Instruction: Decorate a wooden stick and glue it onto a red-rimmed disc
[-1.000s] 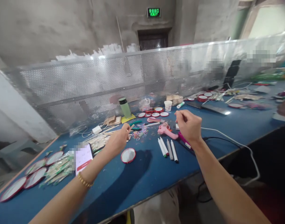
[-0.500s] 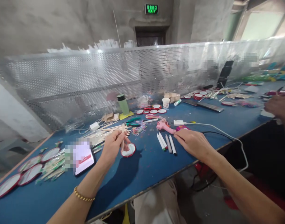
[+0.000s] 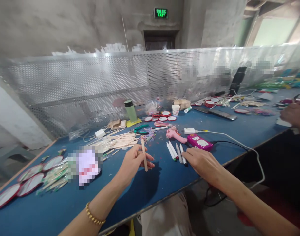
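My left hand (image 3: 137,160) pinches a flat wooden craft stick (image 3: 144,155) upright above the table, its other fingers loosely stretched behind the stick. To its right, my right hand (image 3: 201,160) has its bent fingertips closed at the black-tipped white marker (image 3: 182,154). Beside that marker lie a grey marker (image 3: 178,153) and two white markers (image 3: 171,151), one with a green tip. Just beyond my right hand are a purple box-shaped device (image 3: 200,142) and a pink handheld fan-like thing (image 3: 176,134).
Loose craft sticks (image 3: 120,141) lie beside green-handled pliers (image 3: 141,128) and colourful bands (image 3: 150,135). Red-rimmed discs (image 3: 161,118), a green bottle (image 3: 130,111) and a paper cup (image 3: 175,110) stand behind. A phone (image 3: 88,165) is at left. A white cable (image 3: 233,137) crosses the right; another person's hand (image 3: 293,113) works there.
My left hand has moved right with the craft stick; the red-rimmed disc beneath it no longer shows. My right hand has shifted from the purple device to the markers, uncovering the device.
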Demonstrator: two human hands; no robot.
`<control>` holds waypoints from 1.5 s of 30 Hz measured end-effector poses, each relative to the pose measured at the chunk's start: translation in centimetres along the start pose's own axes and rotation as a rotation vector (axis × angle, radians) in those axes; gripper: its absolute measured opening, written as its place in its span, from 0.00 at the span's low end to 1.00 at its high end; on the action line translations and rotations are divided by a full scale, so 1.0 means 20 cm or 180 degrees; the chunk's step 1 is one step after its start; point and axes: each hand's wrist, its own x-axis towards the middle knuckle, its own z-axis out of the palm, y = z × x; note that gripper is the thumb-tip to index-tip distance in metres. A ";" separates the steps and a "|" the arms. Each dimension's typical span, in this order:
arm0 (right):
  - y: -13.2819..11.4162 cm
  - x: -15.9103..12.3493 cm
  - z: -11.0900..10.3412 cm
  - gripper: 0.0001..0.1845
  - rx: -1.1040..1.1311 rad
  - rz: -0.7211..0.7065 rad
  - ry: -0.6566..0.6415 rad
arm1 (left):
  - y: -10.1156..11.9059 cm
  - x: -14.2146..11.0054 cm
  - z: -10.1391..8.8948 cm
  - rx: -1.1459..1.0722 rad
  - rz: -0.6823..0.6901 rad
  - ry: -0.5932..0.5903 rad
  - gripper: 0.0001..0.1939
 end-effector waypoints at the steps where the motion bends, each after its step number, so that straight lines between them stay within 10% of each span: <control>1: 0.00 0.00 0.00 0.12 0.0014 -0.0011 -0.0003 | 0.00 0.00 0.01 0.0006 -0.0001 -0.0036 0.08; 29: 0.08 0.02 0.03 0.12 -0.0497 -0.1552 0.0667 | -0.03 -0.02 0.03 0.0088 0.0049 -0.0147 0.07; 45: 0.10 0.07 0.12 0.09 -0.0379 -0.1620 0.0666 | -0.07 -0.01 0.06 -0.0035 -0.0098 -0.0163 0.07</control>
